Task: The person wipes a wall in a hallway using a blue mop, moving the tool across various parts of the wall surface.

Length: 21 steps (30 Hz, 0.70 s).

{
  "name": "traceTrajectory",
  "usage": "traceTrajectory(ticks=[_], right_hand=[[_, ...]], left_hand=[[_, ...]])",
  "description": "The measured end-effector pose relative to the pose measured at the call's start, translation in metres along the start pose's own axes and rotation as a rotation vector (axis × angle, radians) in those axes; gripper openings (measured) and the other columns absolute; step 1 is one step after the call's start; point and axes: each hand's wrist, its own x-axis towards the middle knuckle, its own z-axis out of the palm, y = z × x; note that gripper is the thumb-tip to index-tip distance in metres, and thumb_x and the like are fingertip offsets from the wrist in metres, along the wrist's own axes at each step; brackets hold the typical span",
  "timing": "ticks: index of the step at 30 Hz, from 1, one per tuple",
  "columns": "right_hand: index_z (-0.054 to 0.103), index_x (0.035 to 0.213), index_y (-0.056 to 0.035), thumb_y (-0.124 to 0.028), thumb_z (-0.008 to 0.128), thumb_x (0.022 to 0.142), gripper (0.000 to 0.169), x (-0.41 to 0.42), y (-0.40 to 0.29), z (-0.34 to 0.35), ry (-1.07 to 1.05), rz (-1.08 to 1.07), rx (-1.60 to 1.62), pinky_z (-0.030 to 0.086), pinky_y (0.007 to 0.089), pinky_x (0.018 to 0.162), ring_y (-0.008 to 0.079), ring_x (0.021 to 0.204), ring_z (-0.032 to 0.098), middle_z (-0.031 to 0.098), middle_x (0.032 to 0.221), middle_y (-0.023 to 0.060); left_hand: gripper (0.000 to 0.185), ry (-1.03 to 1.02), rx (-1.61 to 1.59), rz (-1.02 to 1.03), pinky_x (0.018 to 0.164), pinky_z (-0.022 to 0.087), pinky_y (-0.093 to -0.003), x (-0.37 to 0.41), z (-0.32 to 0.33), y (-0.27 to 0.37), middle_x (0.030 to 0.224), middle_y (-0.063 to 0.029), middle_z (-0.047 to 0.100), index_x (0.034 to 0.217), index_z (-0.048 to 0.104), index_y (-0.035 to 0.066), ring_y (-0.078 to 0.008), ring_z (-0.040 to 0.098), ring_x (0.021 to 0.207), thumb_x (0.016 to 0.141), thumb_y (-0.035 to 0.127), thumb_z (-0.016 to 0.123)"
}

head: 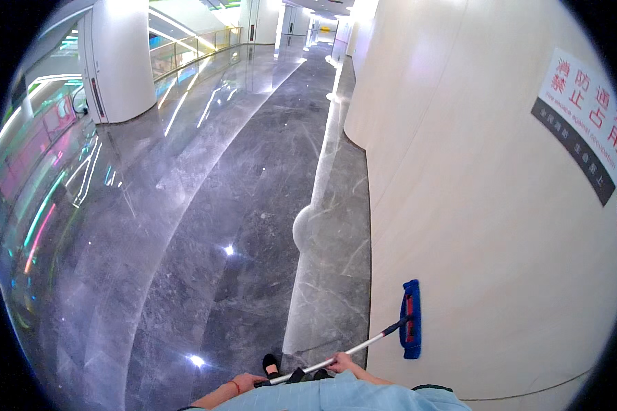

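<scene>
A flat mop with a blue pad [415, 318] is held up against the beige wall [468, 246] on my right. Its silver pole [367, 343] slants from the pad down to the left across my front. My left hand [245, 383] grips the dark end of the pole and has a thin red band at the wrist. Further up the pole, my right hand [342, 361] is closed around the silver part. Red parts of the mop head show along the middle of the pad, where a black joint [395, 326] meets it.
Glossy grey stone floor [247, 205] runs down a long corridor, bearing light reflections. A white column [121, 61] and a glass railing [200, 46] line the left. On the right wall hangs a sign [578, 118] with writing. My black shoe [270, 361] is below.
</scene>
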Motion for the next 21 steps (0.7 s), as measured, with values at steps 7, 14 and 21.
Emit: traceTrajectory(ticks=[7,14,21], right_hand=[[0.039,0.095,0.0061,-0.007,0.043,0.084,0.018,-0.08,-0.264,0.038,0.59,0.237,0.94,0.045,0.0592,0.069,0.0375,0.081,0.052,0.046,0.088,0.0234],[0.043,0.088,0.0025,-0.007,0.045,0.083,0.011,-0.151,-0.385,-0.011,0.831,-0.082,0.742,0.049,0.051,0.063,0.0298,0.071,0.056,0.051,0.078,0.0164],[0.043,0.093,0.0002,-0.009,0.05,0.082,0.016,-0.222,-0.499,-0.04,1.049,-0.409,0.531,0.049,0.038,0.059,0.021,0.075,0.058,0.051,0.083,0.0093]], left_hand=[[0.048,0.141,-0.067,0.096,0.076,0.047,-0.0347,0.002,-0.039,0.018,0.094,-0.0098,0.065,0.112,0.059,0.025,-0.0288,0.062,0.086,0.069,0.044,0.065],[0.044,0.116,-0.305,0.377,0.079,0.045,-0.026,0.085,-0.053,0.067,0.101,-0.0079,0.064,0.115,0.057,0.013,-0.0141,0.061,0.089,0.074,0.024,0.067],[0.042,0.118,-0.284,0.588,0.079,0.047,-0.0256,0.148,-0.072,0.163,0.099,-0.0097,0.064,0.115,0.056,0.009,-0.0112,0.06,0.087,0.074,0.015,0.067]])
